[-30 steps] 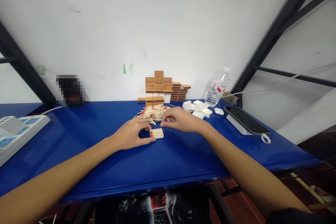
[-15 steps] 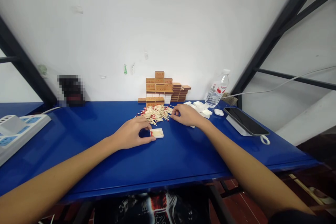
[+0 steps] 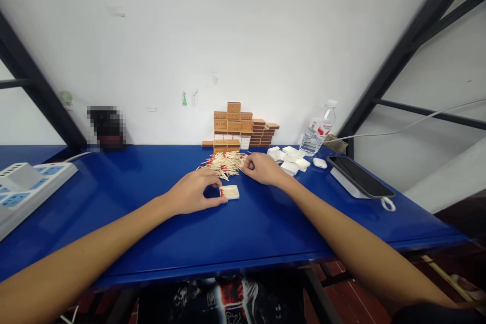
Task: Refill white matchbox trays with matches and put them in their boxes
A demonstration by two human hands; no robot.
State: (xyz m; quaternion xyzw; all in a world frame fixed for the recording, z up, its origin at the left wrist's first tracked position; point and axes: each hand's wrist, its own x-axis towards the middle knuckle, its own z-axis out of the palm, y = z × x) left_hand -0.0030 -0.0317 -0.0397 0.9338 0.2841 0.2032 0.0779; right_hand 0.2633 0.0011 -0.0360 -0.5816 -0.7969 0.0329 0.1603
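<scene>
One small white cardboard tray point(image 3: 230, 192) of red-tipped matches, left hand point(image 3: 192, 193) grip closed on it; right hand point(image 3: 261, 168), grip unclear, at loose wooden-match pile point(image 3: 224, 163); white trays point(image 3: 290, 159) unfilled.

At the back of your blue counter point(image 3: 266, 228), brown matchboxes point(image 3: 233, 124) stand stacked against the white wall point(image 3: 243, 30), with a clear water bottle point(image 3: 318, 129) to their right. On your right, a white earbud case point(image 3: 319, 163) sits near a dark phone point(image 3: 360, 176) tilted on a white stand. A white power strip point(image 3: 26, 185) lies far left.
</scene>
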